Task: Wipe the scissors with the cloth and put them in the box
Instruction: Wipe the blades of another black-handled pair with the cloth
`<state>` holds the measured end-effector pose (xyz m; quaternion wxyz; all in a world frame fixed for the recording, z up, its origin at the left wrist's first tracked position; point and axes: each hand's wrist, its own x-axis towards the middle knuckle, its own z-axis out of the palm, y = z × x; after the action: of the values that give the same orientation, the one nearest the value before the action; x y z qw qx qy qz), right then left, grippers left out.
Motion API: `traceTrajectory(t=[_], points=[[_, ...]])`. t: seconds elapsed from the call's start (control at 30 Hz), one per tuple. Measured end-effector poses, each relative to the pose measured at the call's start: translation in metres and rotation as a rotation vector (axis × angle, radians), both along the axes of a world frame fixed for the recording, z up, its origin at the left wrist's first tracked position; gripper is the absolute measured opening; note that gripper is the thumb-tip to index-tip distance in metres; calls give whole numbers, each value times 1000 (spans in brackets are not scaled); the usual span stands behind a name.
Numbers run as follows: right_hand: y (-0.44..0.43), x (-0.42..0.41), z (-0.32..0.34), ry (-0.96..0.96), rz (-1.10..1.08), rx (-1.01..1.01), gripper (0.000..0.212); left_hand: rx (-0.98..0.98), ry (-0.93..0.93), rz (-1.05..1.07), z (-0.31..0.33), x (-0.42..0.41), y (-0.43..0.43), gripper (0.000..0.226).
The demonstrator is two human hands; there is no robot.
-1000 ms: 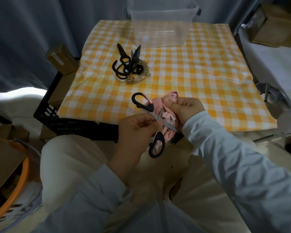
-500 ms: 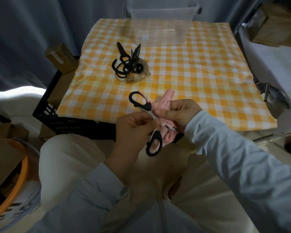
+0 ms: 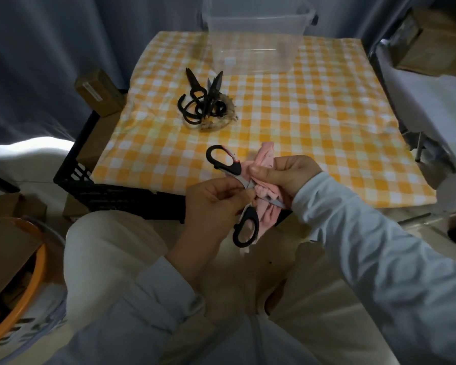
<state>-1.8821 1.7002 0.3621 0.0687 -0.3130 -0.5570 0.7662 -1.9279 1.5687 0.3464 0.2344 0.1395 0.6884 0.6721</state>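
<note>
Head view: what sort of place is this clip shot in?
Likely a makeshift storage or recording corner rather than a proper workshop: a yellow checked tablecloth spread over a low surface, grey curtains behind it, and cardboard boxes and a black crate crowded round.

Both hands meet at frame centre. Left hand (image 3: 213,206): fingers curled, pinching the scissors (image 3: 244,229) near the pivot. Right hand (image 3: 290,175): closed round the cloth (image 3: 265,160), thumb on top. Sleeved forearms enter from lower edge and lower right.

The person wears a pale blue-grey top (image 3: 132,343) with creased long sleeves (image 3: 379,246) and cream trousers (image 3: 103,246).
</note>
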Motion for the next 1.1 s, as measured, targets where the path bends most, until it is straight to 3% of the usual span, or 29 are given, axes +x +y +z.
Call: traceTrajectory(t=[0.1,0.17,0.3,0.4,0.57,0.67,0.73,0.9,1.1], points=[[10,-8,-2,-32,-124,9,22,11,4,-28,1,3,-1,11],[12,-10,-3,-55,-192,8,21,1,0,-24,0,5,-3,19],[2,-4,-5,-72,-27,61,29,-7,-26,18,-4,1,-4,18],[-1,-3,-2,-31,21,18,21,8,-19,2,-2,0,-3,16],[15,-15,3,-59,-191,12,22,19,13,-20,-1,1,-6,10],[37,-18,8,-94,-316,90,35,-10,32,-12,-8,7,-14,8],[45,-14,11,-90,-334,159,26,-7,17,16,-11,6,-17,8],[34,1,11,-121,-53,311,2,43,-10,9,-7,0,-16,14],[27,7,18,-85,153,263,27,88,-50,54,-2,-4,-11,17]])
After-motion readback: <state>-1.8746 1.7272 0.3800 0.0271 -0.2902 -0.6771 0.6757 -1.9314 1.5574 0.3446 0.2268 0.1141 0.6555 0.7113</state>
